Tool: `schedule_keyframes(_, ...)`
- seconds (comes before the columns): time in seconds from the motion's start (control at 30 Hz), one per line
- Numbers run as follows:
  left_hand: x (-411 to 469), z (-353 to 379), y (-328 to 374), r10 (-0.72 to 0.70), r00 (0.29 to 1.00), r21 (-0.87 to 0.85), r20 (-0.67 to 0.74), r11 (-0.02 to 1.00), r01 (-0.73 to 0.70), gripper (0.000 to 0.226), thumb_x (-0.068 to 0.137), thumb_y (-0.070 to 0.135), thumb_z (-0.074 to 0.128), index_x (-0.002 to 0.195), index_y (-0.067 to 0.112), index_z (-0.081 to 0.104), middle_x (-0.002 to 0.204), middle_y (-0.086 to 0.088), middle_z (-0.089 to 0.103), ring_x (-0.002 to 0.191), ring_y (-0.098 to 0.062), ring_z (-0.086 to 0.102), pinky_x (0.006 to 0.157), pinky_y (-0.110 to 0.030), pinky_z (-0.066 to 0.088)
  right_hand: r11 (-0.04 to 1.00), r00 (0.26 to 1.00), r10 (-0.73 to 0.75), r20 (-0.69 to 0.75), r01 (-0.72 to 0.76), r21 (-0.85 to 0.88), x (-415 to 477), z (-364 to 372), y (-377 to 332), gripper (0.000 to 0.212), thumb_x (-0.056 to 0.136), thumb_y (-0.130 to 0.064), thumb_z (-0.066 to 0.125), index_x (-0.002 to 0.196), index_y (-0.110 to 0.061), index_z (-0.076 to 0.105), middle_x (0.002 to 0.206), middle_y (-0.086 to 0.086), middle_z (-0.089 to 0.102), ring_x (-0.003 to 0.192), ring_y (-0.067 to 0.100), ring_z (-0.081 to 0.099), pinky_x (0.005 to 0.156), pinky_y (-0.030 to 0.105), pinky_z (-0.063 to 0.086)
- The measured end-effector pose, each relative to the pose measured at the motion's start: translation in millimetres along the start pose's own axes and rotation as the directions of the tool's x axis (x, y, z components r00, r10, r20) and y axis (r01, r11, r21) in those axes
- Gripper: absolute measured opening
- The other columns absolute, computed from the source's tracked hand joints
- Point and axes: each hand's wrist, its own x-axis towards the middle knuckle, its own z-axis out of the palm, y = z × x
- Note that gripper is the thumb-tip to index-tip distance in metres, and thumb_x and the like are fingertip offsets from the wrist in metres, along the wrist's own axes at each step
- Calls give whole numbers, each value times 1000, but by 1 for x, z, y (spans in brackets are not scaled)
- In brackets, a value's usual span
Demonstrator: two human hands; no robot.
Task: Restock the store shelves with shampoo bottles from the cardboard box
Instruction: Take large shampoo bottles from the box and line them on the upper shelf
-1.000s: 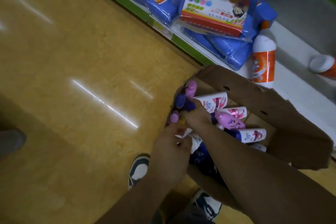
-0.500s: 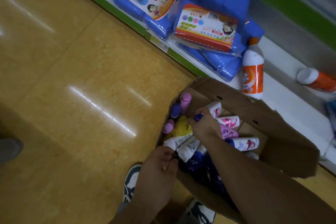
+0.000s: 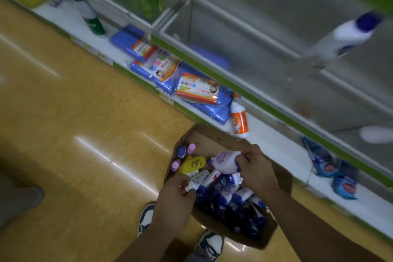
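Note:
An open cardboard box (image 3: 214, 136) stands on the floor against the bottom shelf, filled with several shampoo bottles in white, dark blue, pink and yellow. My right hand (image 3: 256, 168) grips a white bottle with purple print (image 3: 224, 161), lifted just above the pile. At the box's near left edge my left hand (image 3: 174, 195) holds the end of a white and grey bottle (image 3: 196, 182) that still lies among the others. A yellow bottle (image 3: 194, 164) lies beside it.
The white bottom shelf (image 3: 276, 144) carries blue packets (image 3: 197, 89), an orange and white bottle (image 3: 239, 121) and a green and white bottle (image 3: 91, 19). A glass-fronted shelf above holds a white bottle with a blue cap (image 3: 348, 36). My shoes (image 3: 146, 217) stand by the box.
My right hand has lifted a white bottle out of the pile. My left hand has taken hold of another white bottle. The view has tilted up, showing the upper shelves.

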Motion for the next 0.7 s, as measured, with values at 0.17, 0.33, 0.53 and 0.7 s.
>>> schedule_keyframes(0.17,-69,-22,81,122,988,167,93,977,-136,49,80,23,75,127,22,59,111,10,58,110,-17,61,96,-32,50,996,998,-50,-49,53,65,-108,-94,-66,11,92,-34,53,98,-25,49,79,3,68,72,28,67,68,43,57)
schedule_keyframes(0.33,-137,-44,153,353,929,231,111,900,-370,71,62,50,79,127,43,50,123,21,60,112,-6,61,93,-38,54,984,993,-98,-69,107,143,-205,-207,-140,15,90,-34,53,83,-21,55,67,2,68,58,24,67,65,36,55)
schedule_keyframes(0.53,-248,-93,255,570,822,241,0,798,-553,51,81,51,65,128,46,47,112,18,65,101,-2,63,84,-38,55,951,977,-207,-48,212,224,-315,-327,-211,36,89,-29,50,77,2,65,53,15,66,45,31,65,45,28,52)
schedule_keyframes(0.7,-327,-132,331,659,752,178,-23,743,-645,42,76,44,78,115,41,62,94,22,72,84,7,67,75,-28,57,842,913,-372,-168,408,353,-385,-412,-248,40,93,-42,60,79,-4,59,50,14,63,39,31,62,41,28,48)
